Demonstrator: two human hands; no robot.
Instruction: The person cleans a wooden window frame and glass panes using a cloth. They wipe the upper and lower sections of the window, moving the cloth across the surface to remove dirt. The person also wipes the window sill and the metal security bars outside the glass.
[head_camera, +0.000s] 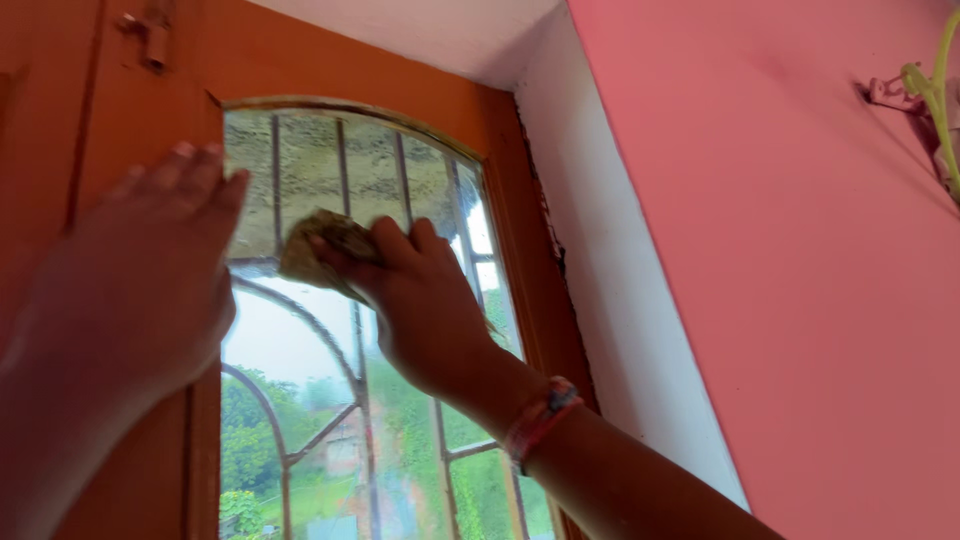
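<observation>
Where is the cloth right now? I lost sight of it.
In the head view the cloth is left of centre, pressed against the upper window glass under the right hand, just right of the left hand.

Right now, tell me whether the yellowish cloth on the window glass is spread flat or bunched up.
Bunched up: the yellowish cloth sits crumpled under the right hand, pressed against the arched window glass.
</observation>
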